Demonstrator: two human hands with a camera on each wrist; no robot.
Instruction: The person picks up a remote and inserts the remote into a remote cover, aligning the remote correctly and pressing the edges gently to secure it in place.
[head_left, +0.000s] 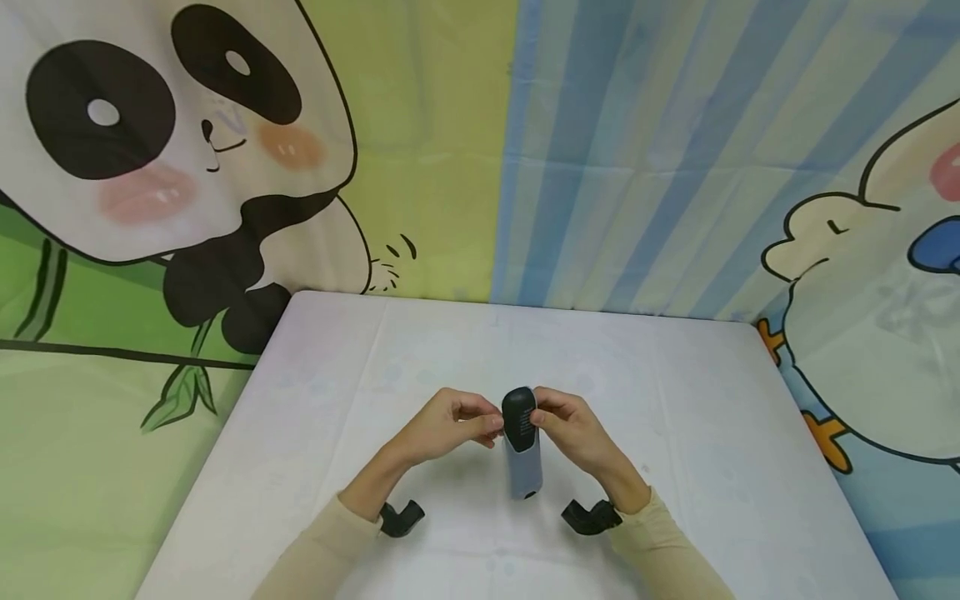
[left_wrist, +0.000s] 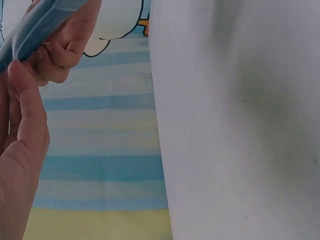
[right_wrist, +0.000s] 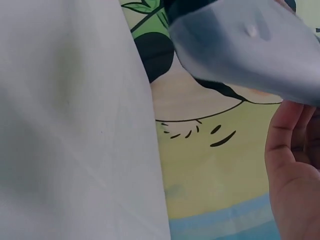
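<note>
A long, black, rounded device (head_left: 519, 410) with small pale print sits inside a grey-blue stretchy sleeve (head_left: 525, 473), held upright over the table. My right hand (head_left: 579, 433) grips its upper right side, thumb lying on the black face. From the left, my left hand (head_left: 450, 423) pinches the sleeve's edge. In the left wrist view, the left thumb (left_wrist: 24, 100) presses where the sleeve (left_wrist: 42, 25) is drawn into a pale fold. The right wrist view shows the sleeve's smooth outer side (right_wrist: 235, 45), with the device's black end (right_wrist: 186, 6) at the top.
A white-covered table (head_left: 390, 358) lies beneath both hands. Behind it hangs a cartoon cloth backdrop (head_left: 450, 167) with a panda and stripes. Black camera mounts (head_left: 402, 518) stick inward from both wrists, close to the beige sleeve cuffs (head_left: 352, 521).
</note>
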